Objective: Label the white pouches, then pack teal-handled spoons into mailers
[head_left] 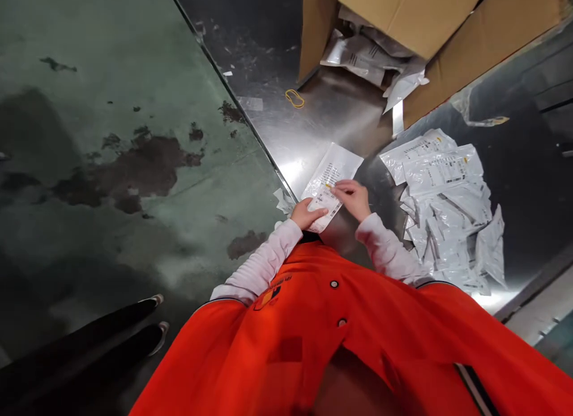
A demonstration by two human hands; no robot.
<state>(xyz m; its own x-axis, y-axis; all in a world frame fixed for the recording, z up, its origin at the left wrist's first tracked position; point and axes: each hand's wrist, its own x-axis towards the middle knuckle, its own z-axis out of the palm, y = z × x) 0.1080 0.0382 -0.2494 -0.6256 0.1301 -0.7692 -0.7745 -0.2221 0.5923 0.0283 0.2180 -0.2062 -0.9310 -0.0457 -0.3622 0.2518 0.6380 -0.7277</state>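
Note:
A white plastic mailer bag with printed labels lies tilted near the table's left edge, close to my body. My left hand grips its lower left side, thumb flat across the top. Over the bag's right side, my right hand has its fingertips pinched together beside a small yellow mark on the label. Whatever those fingertips hold, if anything, is too small to make out. To the right of my right hand is a heap of similar white mailer bags, overlapping one another.
An open cardboard box holding more white bags stands at the far right. A yellow rubber band lies on the metal table. Paper scraps sit by the table edge. Another person's legs show at lower left on the stained green floor.

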